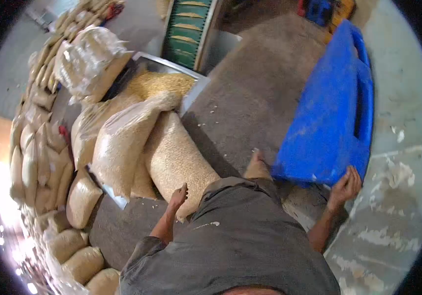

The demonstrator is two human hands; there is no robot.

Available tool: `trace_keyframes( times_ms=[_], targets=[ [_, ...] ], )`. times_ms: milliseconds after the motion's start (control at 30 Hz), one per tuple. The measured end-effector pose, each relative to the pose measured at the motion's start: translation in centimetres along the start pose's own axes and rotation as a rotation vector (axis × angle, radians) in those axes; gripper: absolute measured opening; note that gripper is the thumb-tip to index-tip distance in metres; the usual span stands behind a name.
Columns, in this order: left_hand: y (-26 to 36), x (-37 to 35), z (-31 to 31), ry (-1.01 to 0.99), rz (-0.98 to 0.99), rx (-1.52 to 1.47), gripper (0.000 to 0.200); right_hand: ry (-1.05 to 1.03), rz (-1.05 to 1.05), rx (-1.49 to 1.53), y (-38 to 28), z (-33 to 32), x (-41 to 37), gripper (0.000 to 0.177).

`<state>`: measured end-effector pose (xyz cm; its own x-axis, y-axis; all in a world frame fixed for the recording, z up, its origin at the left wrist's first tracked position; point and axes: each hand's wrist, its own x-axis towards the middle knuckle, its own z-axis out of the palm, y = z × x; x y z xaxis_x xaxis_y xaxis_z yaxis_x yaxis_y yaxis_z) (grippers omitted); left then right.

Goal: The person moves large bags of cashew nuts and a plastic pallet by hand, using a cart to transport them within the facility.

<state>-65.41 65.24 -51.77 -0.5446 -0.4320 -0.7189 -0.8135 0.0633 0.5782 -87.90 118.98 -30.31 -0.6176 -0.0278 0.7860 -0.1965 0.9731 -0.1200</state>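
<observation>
My right hand (346, 187) has its fingers on the near end of a blue plastic pallet (319, 113). The pallet stands tilted on its edge along the wall on the right. My left hand (180, 194) hangs loosely curled, with nothing visible in it. Behind that hand leans a full, see-through sack (179, 157) of pale grain-like pieces. Another bulging sack (122, 142) rests against it on the left.
Yellow pieces lie in a metal hopper (198, 91) below a green conveyor belt (187, 34). Stacked filled sacks (41, 162) line the left side. A peeling wall (393, 196) borders the right. My foot (257, 162) is on the dark floor (250, 93).
</observation>
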Motion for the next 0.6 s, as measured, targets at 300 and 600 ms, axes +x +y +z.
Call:
trace_keyframes(
  times_ms=[300,600],
  targets=[
    [26.4,7.7,15.4,-0.135,0.723,0.137,0.064,0.009,0.063,-0.031,0.9,-0.6,0.5,0.017],
    [37.9,-0.4,23.9,-0.857,0.724,0.011,0.064,0.021,0.12,0.031,1.2,-0.6,0.5,0.015]
  ],
)
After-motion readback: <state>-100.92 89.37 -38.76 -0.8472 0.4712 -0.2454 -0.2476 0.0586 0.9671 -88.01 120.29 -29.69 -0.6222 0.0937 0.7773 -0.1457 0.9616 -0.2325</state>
